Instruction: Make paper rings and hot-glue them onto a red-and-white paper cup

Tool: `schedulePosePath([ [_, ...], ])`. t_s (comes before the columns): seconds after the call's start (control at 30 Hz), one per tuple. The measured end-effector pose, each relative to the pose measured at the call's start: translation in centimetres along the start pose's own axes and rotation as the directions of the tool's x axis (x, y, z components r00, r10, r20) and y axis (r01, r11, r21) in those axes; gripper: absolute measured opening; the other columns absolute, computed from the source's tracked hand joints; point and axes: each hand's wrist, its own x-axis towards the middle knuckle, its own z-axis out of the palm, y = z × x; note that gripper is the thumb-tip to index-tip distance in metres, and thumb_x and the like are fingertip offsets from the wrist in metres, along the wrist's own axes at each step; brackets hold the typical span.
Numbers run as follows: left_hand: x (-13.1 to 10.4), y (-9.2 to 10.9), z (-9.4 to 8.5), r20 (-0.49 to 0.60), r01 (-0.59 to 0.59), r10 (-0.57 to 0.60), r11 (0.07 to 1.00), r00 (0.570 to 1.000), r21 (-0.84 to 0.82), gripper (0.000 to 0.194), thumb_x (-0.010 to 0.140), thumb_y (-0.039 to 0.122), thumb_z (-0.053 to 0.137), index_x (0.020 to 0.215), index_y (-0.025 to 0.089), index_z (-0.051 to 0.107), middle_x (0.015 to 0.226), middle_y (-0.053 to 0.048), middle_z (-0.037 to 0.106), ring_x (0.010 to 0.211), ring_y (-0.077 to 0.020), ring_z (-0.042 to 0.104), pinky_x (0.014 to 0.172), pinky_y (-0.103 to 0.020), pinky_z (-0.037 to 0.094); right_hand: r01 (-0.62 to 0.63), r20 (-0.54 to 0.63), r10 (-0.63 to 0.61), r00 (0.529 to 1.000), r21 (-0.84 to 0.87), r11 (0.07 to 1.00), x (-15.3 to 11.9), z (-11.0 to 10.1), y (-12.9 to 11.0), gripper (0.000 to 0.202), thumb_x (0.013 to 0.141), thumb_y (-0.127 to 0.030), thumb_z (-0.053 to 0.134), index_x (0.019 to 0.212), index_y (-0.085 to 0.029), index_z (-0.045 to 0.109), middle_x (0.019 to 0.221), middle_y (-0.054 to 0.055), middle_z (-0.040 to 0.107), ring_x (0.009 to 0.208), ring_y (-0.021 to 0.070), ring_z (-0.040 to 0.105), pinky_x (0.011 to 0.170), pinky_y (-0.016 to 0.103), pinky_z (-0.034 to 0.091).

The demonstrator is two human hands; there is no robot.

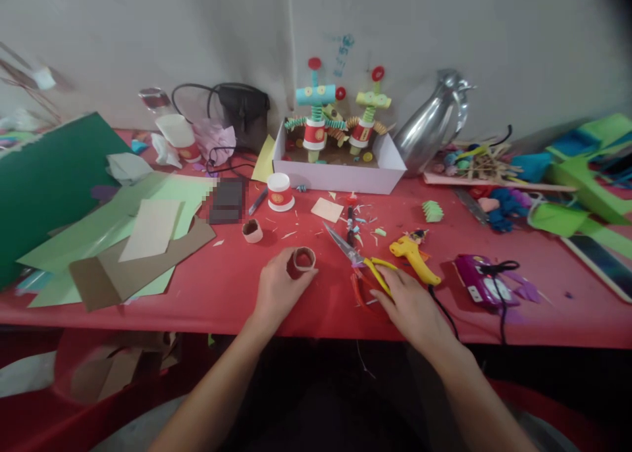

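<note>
My left hand (pixel 277 282) has its fingers closed around a short cardboard tube ring (pixel 305 259) with its opening facing up. Yellow-handled scissors (pixel 345 245) lie slanted on the table, blades pointing away to the left, and my right hand (pixel 412 301) grips their handles. Beneath them is a red-handled tool (pixel 359 287), partly hidden. Another cardboard ring (pixel 253 231) stands just beyond my left hand. Farther back sits an upside-down red and white paper cup (pixel 280 192). To the right of the scissors lies a yellow glue gun (pixel 413 256).
Two paper-cup figures (pixel 316 133) stand in a white box (pixel 340 177) near the wall, beside a steel jug (pixel 434 126). Paper scraps litter the red table (pixel 207 307). On the right is a purple power socket (pixel 476 284) with a cord; on the left, green paper sheets (pixel 162 189) and cardboard (pixel 143 274).
</note>
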Motion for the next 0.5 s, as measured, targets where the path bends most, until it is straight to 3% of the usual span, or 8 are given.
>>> schedulePosePath([
  [0.1, 0.4, 0.2, -0.5, -0.063, 0.006, -0.012, 0.996, 0.998, -0.084, 0.020, 0.077, 0.028, 0.075, 0.095, 0.023, 0.069, 0.097, -0.002, 0.072, 0.085, -0.0187, 0.067, 0.079, -0.031, 0.053, -0.040, 0.071, 0.033, 0.997, 0.091, 0.995, 0.8, -0.6, -0.9, 0.054, 0.084, -0.019, 0.055, 0.137, -0.014, 0.054, 0.128, 0.018, 0.066, 0.114, 0.0327, 0.066, 0.095, 0.049, 0.054],
  [0.17, 0.6, 0.0, -0.7, -0.136, 0.004, -0.019, 0.994, 0.991, -0.111, 0.019, 0.075, 0.027, 0.076, 0.092, 0.023, 0.070, 0.102, -0.004, 0.070, 0.091, -0.0193, 0.066, 0.080, -0.030, 0.053, -0.115, 0.119, 0.092, 0.989, 0.209, 0.971, 1.1, -1.0, -1.5, 0.056, 0.080, -0.017, 0.056, 0.135, -0.018, 0.056, 0.122, 0.014, 0.071, 0.107, 0.0301, 0.070, 0.092, 0.046, 0.057],
  [0.27, 0.8, -0.5, -0.5, -0.216, 0.026, -0.072, 0.978, 0.974, -0.208, 0.021, 0.074, 0.026, 0.076, 0.094, 0.022, 0.070, 0.106, -0.005, 0.069, 0.096, -0.0200, 0.065, 0.081, -0.029, 0.053, -0.184, 0.079, 0.166, 0.983, 0.361, 0.914, 0.8, -1.2, -2.3, 0.059, 0.079, -0.028, 0.062, 0.137, -0.021, 0.054, 0.123, 0.012, 0.070, 0.110, 0.0296, 0.069, 0.093, 0.045, 0.056],
  [0.4, 0.8, -1.0, -0.1, -0.195, 0.054, -0.145, 0.911, 0.970, -0.408, 0.022, 0.077, 0.024, 0.072, 0.099, 0.020, 0.069, 0.097, -0.003, 0.071, 0.083, -0.0160, 0.066, 0.075, -0.027, 0.053, -0.010, 0.005, 0.009, 1.000, 0.382, 0.924, -0.3, -1.2, -3.2, 0.082, 0.078, -0.043, 0.072, 0.150, -0.025, 0.037, 0.143, 0.014, 0.055, 0.129, 0.0328, 0.056, 0.102, 0.049, 0.050],
  [0.5, 0.7, -1.2, 0.2, -0.197, 0.009, -0.126, 0.863, 0.972, -0.505, 0.023, 0.077, 0.023, 0.073, 0.100, 0.020, 0.069, 0.100, -0.005, 0.070, 0.089, -0.0170, 0.067, 0.078, -0.027, 0.054, 0.056, 0.017, -0.063, 0.998, 0.271, 0.961, -0.8, -1.2, -3.9, 0.082, 0.077, -0.045, 0.074, 0.147, -0.025, 0.037, 0.138, 0.015, 0.057, 0.125, 0.0347, 0.057, 0.099, 0.052, 0.051],
])
